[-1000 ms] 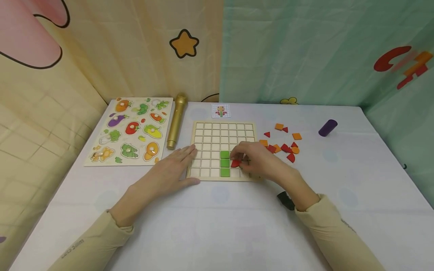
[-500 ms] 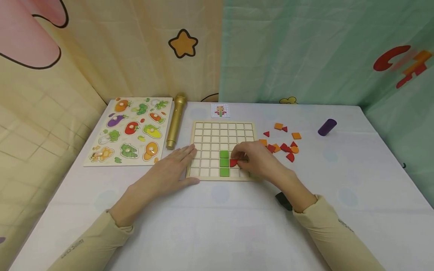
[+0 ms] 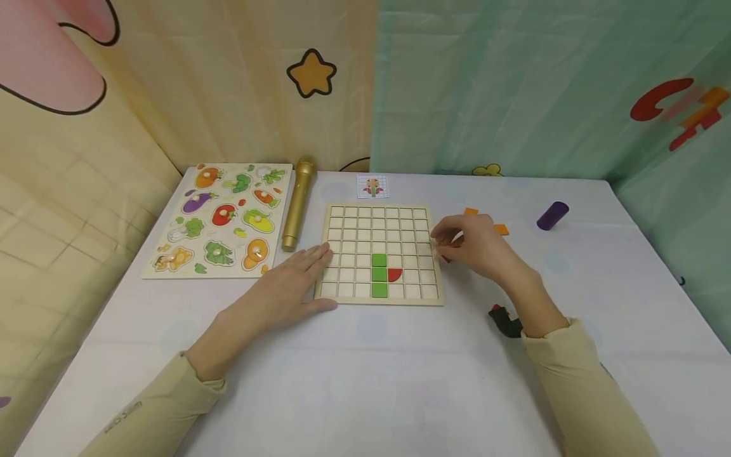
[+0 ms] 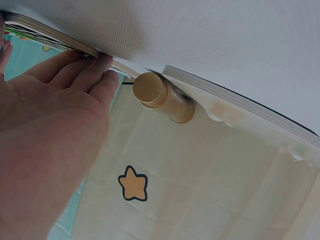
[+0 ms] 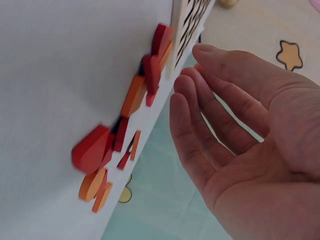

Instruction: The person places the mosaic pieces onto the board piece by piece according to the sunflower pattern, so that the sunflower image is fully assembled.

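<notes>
My left hand (image 3: 285, 285) lies flat, its fingertips at the left edge of a wooden grid board (image 3: 349, 234). Three green square tiles (image 3: 379, 274) form a column on the board. A red quarter-round tile (image 3: 395, 275) sits in the cell right of the middle green one. Off the board's right edge, my right hand (image 3: 476, 247) hovers over the loose tiles with loosely bent fingers and nothing between them. It hides most of these tiles in the head view; in the right wrist view, red tiles (image 5: 92, 149) and orange tiles (image 5: 133, 98) lie in a cluster beside the fingertips.
A small pattern card (image 3: 372, 186) lies behind the board. To the left are a gold microphone (image 3: 297, 206) and a vegetable puzzle board (image 3: 171, 274). A purple cylinder (image 3: 552, 216) lies at the back right. A dark object (image 3: 505, 321) is partly under the right sleeve.
My right hand has let go of the red quarter-round tile, now lying in its cell, and moved right and back to over the loose tiles. The left hand has stayed in place.
</notes>
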`<move>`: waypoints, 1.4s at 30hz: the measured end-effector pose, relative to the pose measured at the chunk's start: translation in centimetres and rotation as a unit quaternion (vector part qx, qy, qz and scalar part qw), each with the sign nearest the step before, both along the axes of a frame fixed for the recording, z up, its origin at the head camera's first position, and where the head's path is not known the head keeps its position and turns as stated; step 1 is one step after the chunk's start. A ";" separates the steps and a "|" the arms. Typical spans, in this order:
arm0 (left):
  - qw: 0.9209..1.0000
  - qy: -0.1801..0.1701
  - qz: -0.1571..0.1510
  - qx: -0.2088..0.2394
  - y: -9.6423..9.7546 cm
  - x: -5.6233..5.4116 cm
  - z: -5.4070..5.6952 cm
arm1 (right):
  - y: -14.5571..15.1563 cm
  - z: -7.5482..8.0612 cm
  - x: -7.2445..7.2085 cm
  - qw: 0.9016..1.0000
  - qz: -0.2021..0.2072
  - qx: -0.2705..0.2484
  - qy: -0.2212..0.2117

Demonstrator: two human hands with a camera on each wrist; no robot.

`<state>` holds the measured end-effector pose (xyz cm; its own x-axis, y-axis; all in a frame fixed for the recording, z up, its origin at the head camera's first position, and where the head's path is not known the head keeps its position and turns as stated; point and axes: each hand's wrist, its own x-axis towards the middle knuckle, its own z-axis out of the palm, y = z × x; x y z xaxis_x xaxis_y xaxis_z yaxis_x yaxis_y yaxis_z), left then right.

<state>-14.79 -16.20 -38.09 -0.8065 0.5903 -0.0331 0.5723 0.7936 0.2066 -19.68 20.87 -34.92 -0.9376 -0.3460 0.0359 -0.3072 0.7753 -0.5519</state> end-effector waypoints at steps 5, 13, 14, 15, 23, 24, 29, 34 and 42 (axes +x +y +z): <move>1.000 0.000 0.000 -0.001 0.0 0.0 0.0 | 2.1 0.1 -0.4 0.998 -0.030 0.034 -0.034; 1.000 0.000 0.000 0.000 0.0 0.1 0.1 | 2.4 -0.2 -0.6 0.995 -0.038 0.068 -0.057; 1.000 0.000 0.000 0.001 0.0 0.1 0.1 | 2.4 -0.2 -0.6 0.995 -0.037 0.069 -0.056; 1.000 0.000 -0.001 0.001 0.0 0.1 0.1 | 2.4 -0.2 -0.6 0.996 -0.037 0.068 -0.054; 1.000 0.003 -0.004 -0.002 0.0 0.1 0.2 | 1.8 0.3 -0.1 0.999 -0.027 0.039 -0.022; 1.000 0.003 -0.003 -0.002 0.0 0.1 0.2 | 1.5 0.4 -0.1 0.999 -0.021 0.032 -0.019; 1.000 0.001 -0.002 -0.001 0.0 0.1 0.1 | -1.2 0.3 0.0 1.000 0.015 0.009 -0.020; 1.000 0.000 -0.001 0.001 0.1 0.1 0.1 | -4.5 0.4 0.1 0.998 0.051 -0.008 -0.046; 1.000 -0.009 0.006 -0.001 0.1 0.0 0.2 | -8.9 0.2 0.0 0.994 0.091 -0.022 -0.055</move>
<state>-14.75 -16.06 -37.89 -0.8124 0.5811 -0.0488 0.5594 0.8002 0.2162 -19.70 11.95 -34.74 -0.8589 -0.5102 -0.0443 -0.3763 0.6874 -0.6212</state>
